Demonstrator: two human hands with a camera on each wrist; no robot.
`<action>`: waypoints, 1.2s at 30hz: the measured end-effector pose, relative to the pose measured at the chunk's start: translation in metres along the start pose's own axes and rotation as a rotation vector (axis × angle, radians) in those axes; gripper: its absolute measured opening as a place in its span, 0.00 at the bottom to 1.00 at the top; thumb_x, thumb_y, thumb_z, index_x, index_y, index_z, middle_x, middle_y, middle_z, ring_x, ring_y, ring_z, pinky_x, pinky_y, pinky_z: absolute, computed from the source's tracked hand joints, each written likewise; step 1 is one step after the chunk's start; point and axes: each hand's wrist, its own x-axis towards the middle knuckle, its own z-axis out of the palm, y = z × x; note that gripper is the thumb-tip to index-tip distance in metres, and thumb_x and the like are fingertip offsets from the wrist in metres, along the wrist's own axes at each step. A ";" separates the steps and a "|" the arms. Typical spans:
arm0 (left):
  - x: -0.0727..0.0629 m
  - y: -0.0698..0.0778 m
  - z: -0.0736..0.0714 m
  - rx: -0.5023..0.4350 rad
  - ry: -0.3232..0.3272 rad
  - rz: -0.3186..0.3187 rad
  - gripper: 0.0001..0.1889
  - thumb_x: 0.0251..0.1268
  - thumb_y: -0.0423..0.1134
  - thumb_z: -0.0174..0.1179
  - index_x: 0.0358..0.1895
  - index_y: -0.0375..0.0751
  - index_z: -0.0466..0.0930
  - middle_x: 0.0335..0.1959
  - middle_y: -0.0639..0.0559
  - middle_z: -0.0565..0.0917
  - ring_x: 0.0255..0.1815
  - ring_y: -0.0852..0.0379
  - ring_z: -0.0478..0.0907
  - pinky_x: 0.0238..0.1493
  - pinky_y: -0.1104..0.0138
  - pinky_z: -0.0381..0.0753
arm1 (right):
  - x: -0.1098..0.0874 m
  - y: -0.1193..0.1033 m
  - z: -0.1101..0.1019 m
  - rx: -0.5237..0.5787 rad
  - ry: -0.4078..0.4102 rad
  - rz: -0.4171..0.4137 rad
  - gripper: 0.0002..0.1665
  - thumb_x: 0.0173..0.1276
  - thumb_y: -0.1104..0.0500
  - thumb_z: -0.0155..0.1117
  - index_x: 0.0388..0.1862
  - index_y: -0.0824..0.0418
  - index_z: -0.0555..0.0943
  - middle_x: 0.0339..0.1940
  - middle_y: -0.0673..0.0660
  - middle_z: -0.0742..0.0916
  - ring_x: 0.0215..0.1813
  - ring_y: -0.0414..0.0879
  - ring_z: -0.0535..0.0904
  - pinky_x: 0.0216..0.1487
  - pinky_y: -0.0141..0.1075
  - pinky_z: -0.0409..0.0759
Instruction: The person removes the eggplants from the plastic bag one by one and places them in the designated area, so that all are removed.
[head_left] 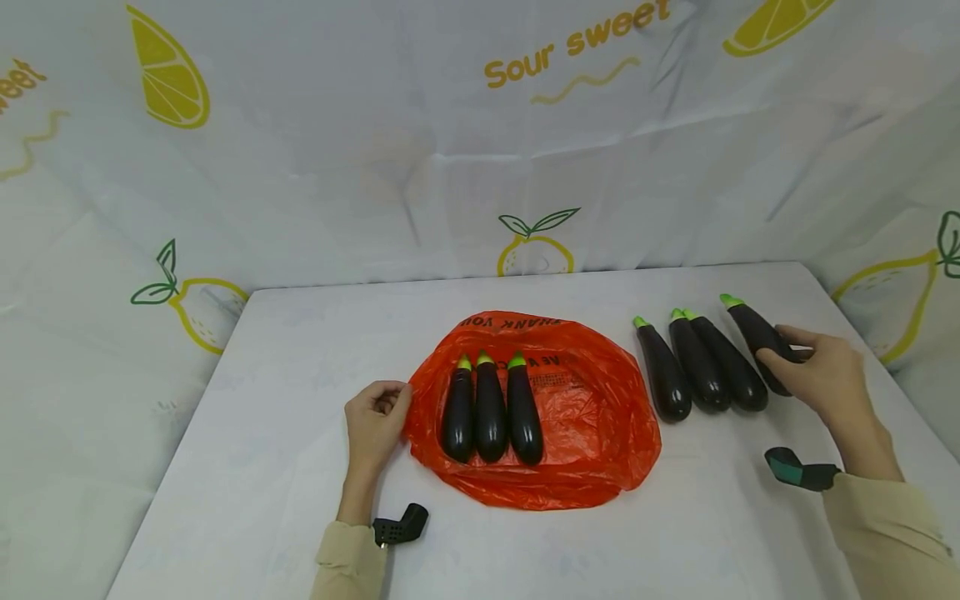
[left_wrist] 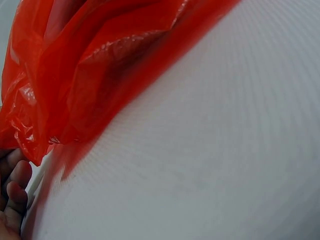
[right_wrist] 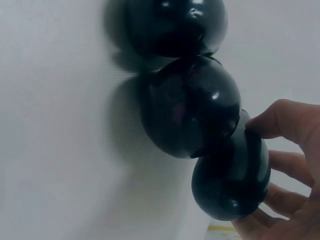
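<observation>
My left hand (head_left: 377,423) pinches the left edge of a red plastic bag (head_left: 600,433) spread on the table. In the left wrist view its curled fingers (left_wrist: 19,175) show below the bag's crumpled rim. Three dark eggplants with green stems lie side by side on the bag, the middle one (head_left: 491,412) between two others. On the right, my right hand (head_left: 828,371) grips an eggplant (head_left: 761,337) near its round end, thumb on one side and fingers on the other. Right beside it lie three more eggplants, the nearest one (head_left: 731,367) close against the held one.
A white-covered table (head_left: 292,350) bears everything, its far edge against a white curtain (head_left: 337,192) printed with lemons. Black wrist cameras (head_left: 401,525) stick out from both sleeves over the table.
</observation>
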 end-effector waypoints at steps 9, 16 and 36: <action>-0.001 0.000 -0.001 0.009 -0.009 -0.012 0.03 0.66 0.33 0.67 0.35 0.38 0.89 0.24 0.44 0.83 0.24 0.63 0.72 0.28 0.78 0.74 | -0.001 0.002 0.002 -0.025 -0.068 0.022 0.34 0.71 0.53 0.64 0.66 0.76 0.74 0.53 0.84 0.81 0.48 0.72 0.83 0.25 0.26 0.71; 0.000 -0.001 0.000 0.005 -0.006 -0.003 0.03 0.65 0.32 0.67 0.33 0.38 0.89 0.23 0.44 0.82 0.23 0.63 0.72 0.27 0.78 0.73 | 0.000 0.005 0.006 -0.021 -0.089 0.018 0.34 0.72 0.53 0.63 0.66 0.77 0.74 0.52 0.84 0.81 0.49 0.75 0.83 0.25 0.28 0.73; 0.000 0.000 0.000 -0.004 -0.003 0.015 0.04 0.66 0.33 0.67 0.34 0.38 0.89 0.23 0.45 0.83 0.24 0.64 0.72 0.28 0.78 0.73 | -0.003 0.005 0.009 -0.055 -0.102 0.038 0.33 0.73 0.54 0.60 0.66 0.79 0.72 0.56 0.86 0.77 0.56 0.80 0.77 0.28 0.27 0.71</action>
